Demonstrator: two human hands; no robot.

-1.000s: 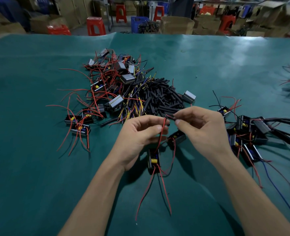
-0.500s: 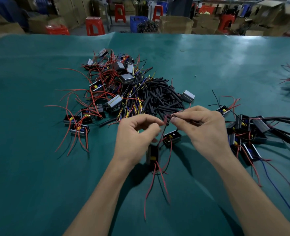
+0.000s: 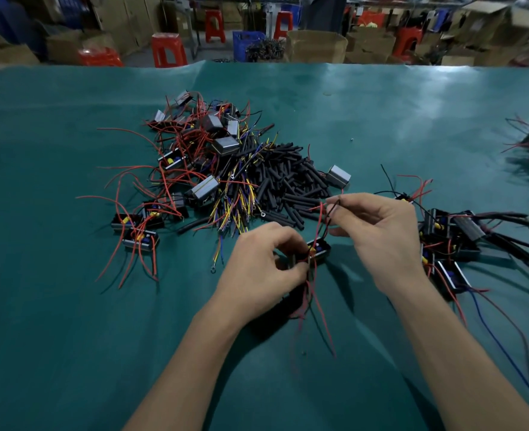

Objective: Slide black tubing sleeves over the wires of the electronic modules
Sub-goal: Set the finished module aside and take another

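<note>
Sleeves (image 3: pixel 291 185) lie heaped mid-bench (image 3: pixel 70 306), beside wired modules (image 3: pixel 204 189). Left hand (image 3: pixel 257 275) grips one module (image 3: pixel 319 248) low over the bench, fingers curled round it. Right hand (image 3: pixel 378 231) pinches that module's red and black wires (image 3: pixel 327 213) above it, thumb and forefinger tight together.

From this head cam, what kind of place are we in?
Likely a small electronics assembly workshop. A big green table holds heaps of wired modules and cut black tubing; cardboard boxes and red plastic stools crowd the floor behind.
</note>
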